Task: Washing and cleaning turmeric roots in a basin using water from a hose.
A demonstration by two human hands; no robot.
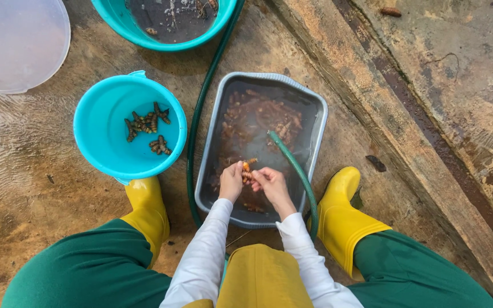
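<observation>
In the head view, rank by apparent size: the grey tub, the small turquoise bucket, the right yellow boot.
1. Grey tub
2. Small turquoise bucket, close behind the tub
3. Right yellow boot, though it sits nearer the camera

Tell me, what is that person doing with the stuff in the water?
A person in yellow rubber boots crouches over a grey rectangular plastic tub of murky water full of small brown root pieces. The left hand and right hand together hold one small orange-brown root piece over the water. A green hose dips its end into the tub. Beside it, a round turquoise plastic bucket holds a few similar pieces.
</observation>
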